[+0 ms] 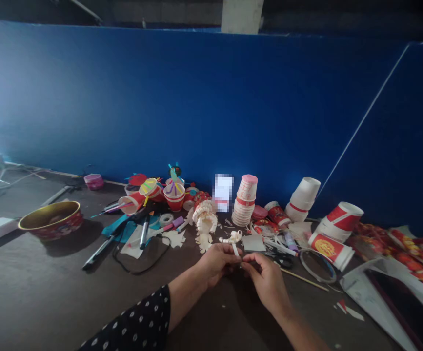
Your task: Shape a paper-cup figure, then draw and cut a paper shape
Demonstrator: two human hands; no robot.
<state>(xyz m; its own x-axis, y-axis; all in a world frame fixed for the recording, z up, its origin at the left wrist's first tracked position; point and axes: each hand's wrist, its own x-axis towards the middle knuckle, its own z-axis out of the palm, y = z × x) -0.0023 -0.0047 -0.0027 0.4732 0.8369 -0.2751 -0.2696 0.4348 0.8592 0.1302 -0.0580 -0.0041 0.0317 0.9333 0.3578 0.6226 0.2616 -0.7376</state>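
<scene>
Nothing legible: gold emblem on the red-and-white paper cup too small to read.

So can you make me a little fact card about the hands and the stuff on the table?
Left hand: pinching a white strip
Right hand: close beside the left one; can't tell whether it grips the strip
Left arm: black sleeve with pale dots
Beyond the hands: stack of paper cups, pink on top
Far left: gold-rimmed bowl
Far right: dark, flat, phone-like thing
Background: blue wall
</scene>
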